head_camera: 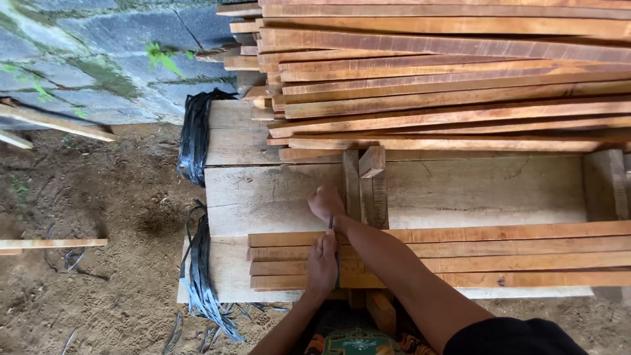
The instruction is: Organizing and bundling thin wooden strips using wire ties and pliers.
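Seen from above, a person works at a low bench of pale planks in the centre of the frame. Four thin reddish slats lie side by side across its near edge, running off to the right. Both hands meet at the slats' left end. The left hand, lower centre, is closed around a thin black strap that runs up and over the slats. The right hand, just above, is a fist gripping the same strap's far end. The step in hand looks like binding the slats into a bundle; next, the strap would probably need pulling tight and fastening. A tall stack of similar slats fills the upper right. Loose black strapping hangs off the bench's left edge, over bare dirt.
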